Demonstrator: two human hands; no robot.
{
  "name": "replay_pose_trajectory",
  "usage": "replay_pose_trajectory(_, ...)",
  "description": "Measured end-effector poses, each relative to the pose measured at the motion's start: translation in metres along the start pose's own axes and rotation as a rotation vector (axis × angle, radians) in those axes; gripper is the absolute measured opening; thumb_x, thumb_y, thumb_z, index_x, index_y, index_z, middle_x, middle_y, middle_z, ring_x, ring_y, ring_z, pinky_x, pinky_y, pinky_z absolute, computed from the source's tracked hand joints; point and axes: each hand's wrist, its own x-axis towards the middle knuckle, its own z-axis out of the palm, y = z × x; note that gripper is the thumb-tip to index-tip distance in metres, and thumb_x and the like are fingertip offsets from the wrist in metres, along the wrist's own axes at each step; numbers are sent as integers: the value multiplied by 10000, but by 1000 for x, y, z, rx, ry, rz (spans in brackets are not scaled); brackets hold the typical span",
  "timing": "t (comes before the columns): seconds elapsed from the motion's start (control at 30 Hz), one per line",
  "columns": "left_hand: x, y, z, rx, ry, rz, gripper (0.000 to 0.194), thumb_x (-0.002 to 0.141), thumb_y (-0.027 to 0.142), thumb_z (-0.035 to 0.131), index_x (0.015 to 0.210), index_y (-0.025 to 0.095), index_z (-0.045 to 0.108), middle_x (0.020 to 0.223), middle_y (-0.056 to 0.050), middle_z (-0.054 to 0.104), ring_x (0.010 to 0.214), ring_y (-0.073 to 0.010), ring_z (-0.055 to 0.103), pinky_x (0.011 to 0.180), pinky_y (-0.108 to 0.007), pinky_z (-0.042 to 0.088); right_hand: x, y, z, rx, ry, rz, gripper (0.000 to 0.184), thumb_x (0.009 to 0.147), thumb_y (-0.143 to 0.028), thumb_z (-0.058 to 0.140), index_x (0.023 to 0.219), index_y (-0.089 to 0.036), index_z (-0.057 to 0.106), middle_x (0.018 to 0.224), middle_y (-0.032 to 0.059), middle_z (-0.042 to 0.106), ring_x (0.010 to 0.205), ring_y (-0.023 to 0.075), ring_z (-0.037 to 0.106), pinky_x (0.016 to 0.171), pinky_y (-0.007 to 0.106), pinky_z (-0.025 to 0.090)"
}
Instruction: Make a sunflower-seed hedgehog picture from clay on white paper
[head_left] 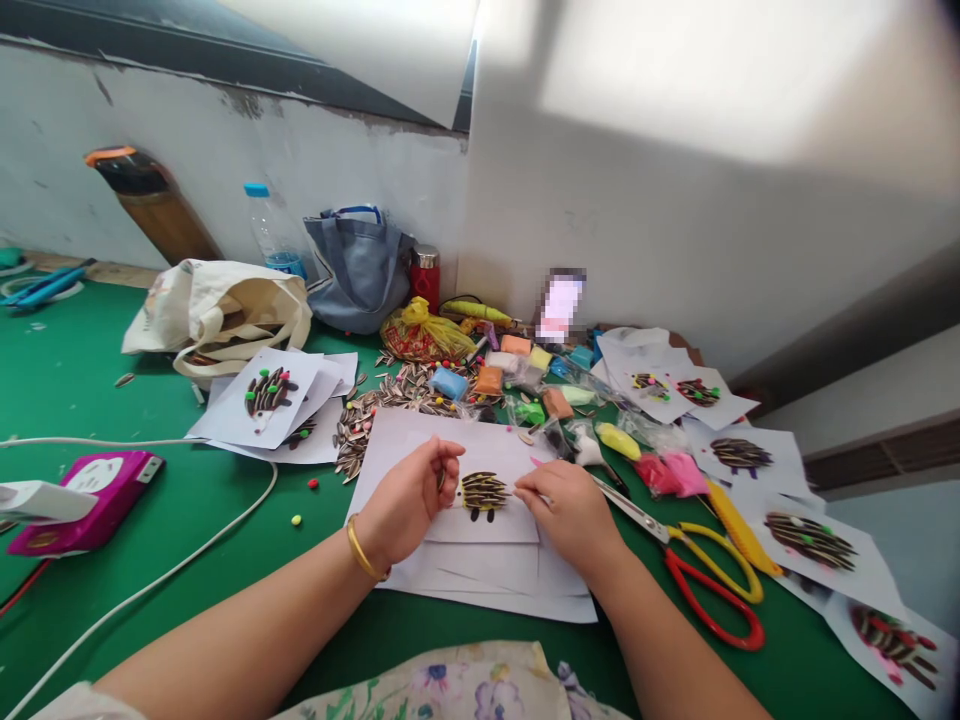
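A hedgehog figure made of striped sunflower seeds (484, 492) lies on a white paper sheet (480, 533) in front of me, with two dark feet at its lower edge. Just left of the figure is my left hand (411, 500), its fingers curled in and a gold bangle (365, 550) on the wrist. Whatever those fingers may hold is hidden. My right hand (570, 508) is at the figure's right side, thumb and fingertips pinched together. Anything in that pinch is too small to make out. Behind the paper spreads a heap of loose sunflower seeds (397, 395).
Packets of coloured clay (517, 365) lie beyond the paper. Scissors (694, 555) with red and yellow handles rest at right, near finished hedgehog sheets (832, 560). More sheets (262, 400), a cloth bag (217, 310) and a magenta power strip (90, 490) with a white cable are at left.
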Motion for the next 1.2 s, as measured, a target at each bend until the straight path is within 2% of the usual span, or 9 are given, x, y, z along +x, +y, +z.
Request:
replay_pose_trajectory(0.1,-5,4,5,-223,-91,-129,342,935,441,486,1049,148,623,964,-86,634,856,-148,634,800,-271,515,0,-9,-4,52,111,-50,88,903,-220,601,876,-211,684,840,42,697,842,206,597,783,347,405)
replay_pose_trajectory(0.2,-10,2,9,-329,-178,-203,442,955,497,421,1157,136,576,1202,-152,602,1113,-217,595,972,-342,462,0,-23,-4,103,162,-144,92,913,-249,593,939,-214,673,866,45,687,843,202,585,793,361,407)
replay_pose_trajectory(0.4,-19,-13,13,-357,-382,-265,615,954,603,307,1281,130,522,1305,-155,561,1038,-195,598,882,-315,466,-1,-44,6,142,100,-260,151,888,-312,636,1006,-225,674,896,53,691,835,212,565,754,369,416)
replay_pose_trajectory(0.57,-20,-16,12,-251,-448,-245,669,943,633,286,1307,131,538,1361,-150,531,1175,-212,542,1026,-336,381,-1,-40,6,255,129,-203,123,897,-177,566,927,-228,674,845,35,682,801,186,577,749,347,438)
replay_pose_trajectory(0.67,-12,-14,6,-53,-355,-56,604,919,632,375,1256,179,588,1320,-142,573,1243,-265,506,1062,-415,361,1,-27,2,345,187,-60,127,876,-163,550,890,-227,658,818,24,668,791,179,592,774,337,461)
replay_pose_trajectory(0.8,4,-6,-7,316,-38,243,394,856,539,582,1043,203,671,1115,-94,664,1078,-235,595,991,-395,421,5,-4,-1,359,189,147,143,842,-177,538,884,-221,667,900,42,683,838,190,613,778,324,486)
replay_pose_trajectory(0.97,17,2,-14,437,121,300,339,800,488,648,938,179,669,991,-75,672,958,-206,613,918,-351,451,5,11,7,365,83,241,177,845,-219,539,928,-219,695,951,46,710,873,200,639,784,326,498)
replay_pose_trajectory(1.07,18,1,-13,466,132,291,323,789,475,654,910,176,665,968,-72,673,943,-205,614,910,-345,453,6,10,12,376,42,288,180,847,-245,568,969,-219,698,979,44,721,877,196,650,789,322,495)
replay_pose_trajectory(1.2,18,-2,-13,516,114,294,320,798,473,644,908,173,658,959,-71,671,947,-208,613,927,-355,448,9,7,10,340,21,287,117,839,-219,576,846,-219,692,891,25,714,845,190,638,758,307,471)
